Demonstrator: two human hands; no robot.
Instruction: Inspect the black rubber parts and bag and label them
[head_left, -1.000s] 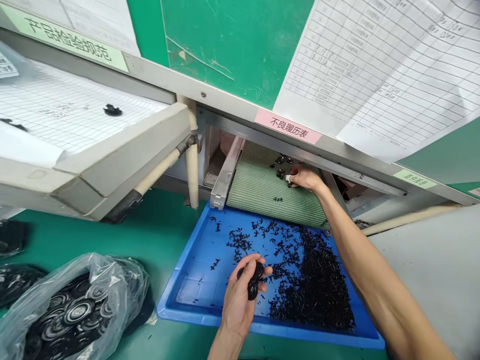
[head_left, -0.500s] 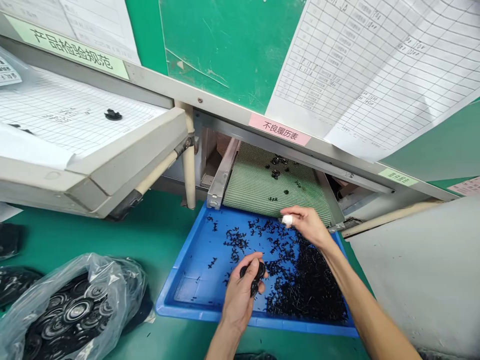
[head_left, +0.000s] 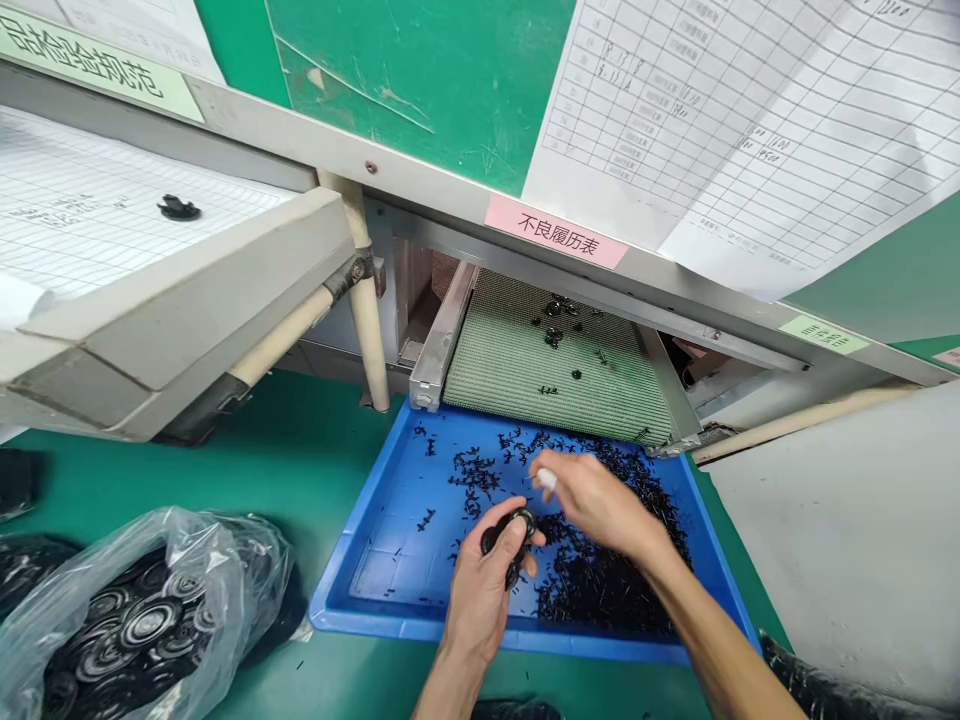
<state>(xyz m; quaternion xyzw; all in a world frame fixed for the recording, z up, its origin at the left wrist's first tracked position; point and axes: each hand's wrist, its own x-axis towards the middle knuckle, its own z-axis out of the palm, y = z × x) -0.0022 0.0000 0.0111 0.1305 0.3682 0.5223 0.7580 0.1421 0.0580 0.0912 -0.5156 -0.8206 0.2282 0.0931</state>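
My left hand (head_left: 478, 590) is closed around a few round black plastic parts (head_left: 524, 521), held over the blue tray (head_left: 337, 570). Close to their right is my right hand (head_left: 604, 500), with a white cover (head_left: 547, 479) on one fingertip. Its fingers are pinched together; whether something small is between them, I cannot make out. Beneath both hands, small black plastic scraps (head_left: 600, 590) lie in the tray, heaped thickly on its right side and scattered on the left.
Behind the tray a green conveyor belt (head_left: 510, 350) carries several black pieces. A clear bag (head_left: 247, 570) of round black parts stands at lower left. A shelf (head_left: 187, 290) with a paper form and one black part (head_left: 178, 208) juts out above. Paper sheets hang on the green board.
My right hand has come from the conveyor's end toward me and left, beside the left hand. The left hand still holds the black parts. The view has shifted slightly.
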